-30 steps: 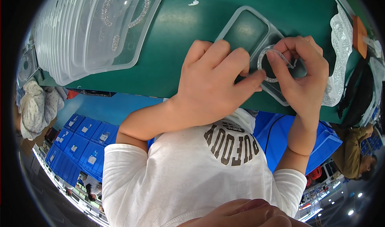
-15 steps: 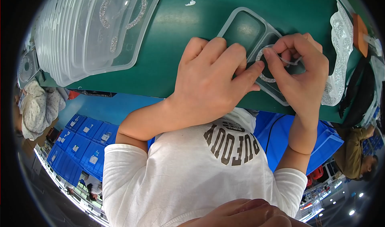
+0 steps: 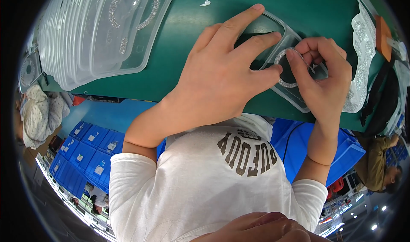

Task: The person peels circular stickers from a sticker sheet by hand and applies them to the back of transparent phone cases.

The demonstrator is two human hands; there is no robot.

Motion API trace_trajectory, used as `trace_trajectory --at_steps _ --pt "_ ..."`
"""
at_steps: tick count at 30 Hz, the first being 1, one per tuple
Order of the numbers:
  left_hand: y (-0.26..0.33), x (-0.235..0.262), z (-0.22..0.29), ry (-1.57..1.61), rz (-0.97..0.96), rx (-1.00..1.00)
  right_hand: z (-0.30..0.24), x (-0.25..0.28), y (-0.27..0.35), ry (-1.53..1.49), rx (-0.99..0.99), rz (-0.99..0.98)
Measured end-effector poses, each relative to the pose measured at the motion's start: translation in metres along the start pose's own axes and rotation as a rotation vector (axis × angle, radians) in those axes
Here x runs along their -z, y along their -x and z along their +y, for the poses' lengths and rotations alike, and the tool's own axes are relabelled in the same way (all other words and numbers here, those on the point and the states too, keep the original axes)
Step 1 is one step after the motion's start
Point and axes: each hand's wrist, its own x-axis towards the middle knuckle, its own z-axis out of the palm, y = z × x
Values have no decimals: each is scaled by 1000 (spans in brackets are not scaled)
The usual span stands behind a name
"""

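A clear, frosted plastic tray-like piece (image 3: 291, 37) with a raised rim and a divider lies on the table under my hands. On its nearer part is a silver glitter ring (image 3: 287, 85). My left hand (image 3: 226, 73) is open with its fingers spread. Its fingertips reach over the far part of the piece, and its thumb tip rests at the ring's left edge. My right hand (image 3: 324, 69) is closed in a pinch at the ring's upper right. A thin clear curved strip (image 3: 308, 65) shows at its fingers, partly hidden by them.
At the left stands a stack of clear plastic pieces (image 3: 77, 41), the top one bearing a glitter ring (image 3: 156, 7) and short bar. A glittery sheet (image 3: 362, 49) lies at right beside an orange block (image 3: 383, 39). A white scrap (image 3: 205, 3) sits on the green table (image 3: 183, 41).
My left hand's fingers have uncurled and spread forward over the piece. The strip at my right hand has shifted and shows less. The right hand has barely moved.
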Motion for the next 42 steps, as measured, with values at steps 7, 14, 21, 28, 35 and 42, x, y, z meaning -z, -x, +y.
trace_trajectory --at_steps 7,14,21,28,35,42 --pt "1 -2 -1 12 14 -5 -1 -2 3 32 0 31" --pt "0 -1 -1 -3 18 -16 2 -4 4 68 48 58" --pt "0 -4 0 -5 35 11 9 1 3 -30 52 2" --pt "1 -5 -1 2 68 -10 9 2 4 -50 43 -10" --pt "-1 -3 2 -36 54 3 8 1 4 -37 31 10" --pt "2 -10 4 -58 83 17 -5 -2 8 59 -59 147"
